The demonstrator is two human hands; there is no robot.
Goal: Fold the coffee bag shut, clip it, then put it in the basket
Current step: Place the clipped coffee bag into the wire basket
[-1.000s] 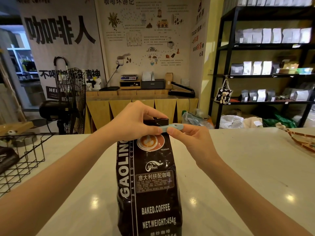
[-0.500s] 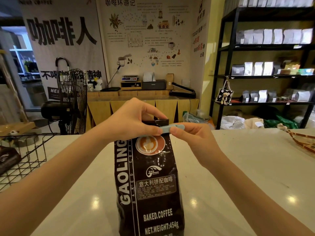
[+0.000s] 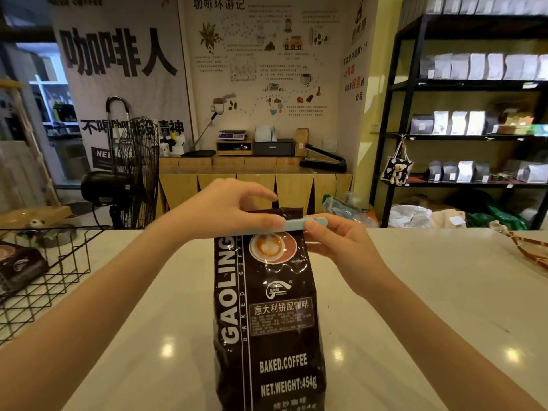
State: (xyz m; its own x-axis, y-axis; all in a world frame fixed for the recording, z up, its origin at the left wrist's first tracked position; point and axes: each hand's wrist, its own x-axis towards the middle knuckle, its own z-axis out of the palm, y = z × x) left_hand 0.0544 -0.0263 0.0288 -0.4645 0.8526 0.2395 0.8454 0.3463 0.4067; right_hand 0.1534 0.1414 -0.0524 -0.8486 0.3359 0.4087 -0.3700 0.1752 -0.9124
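A black coffee bag (image 3: 267, 315) printed "GAOLING" stands upright on the white counter in front of me. Its top is folded over. A light blue clip (image 3: 299, 225) lies across the fold, running the width of the bag. My left hand (image 3: 225, 212) grips the folded top and the clip's left part, thumb pressed on the clip. My right hand (image 3: 332, 244) pinches the clip's right end. A black wire basket (image 3: 59, 271) sits at the counter's left edge, well apart from the bag.
Another dark coffee bag (image 3: 20, 268) lies inside the wire basket. A woven object (image 3: 530, 247) rests at the counter's right edge. Beyond the counter stand a floor fan (image 3: 130, 173), a wooden bench and black shelves (image 3: 474, 114) with bags.
The clip now stretches further left across the fold. My left index finger has lifted off the bag top, and my right hand has shifted slightly along the clip's end.
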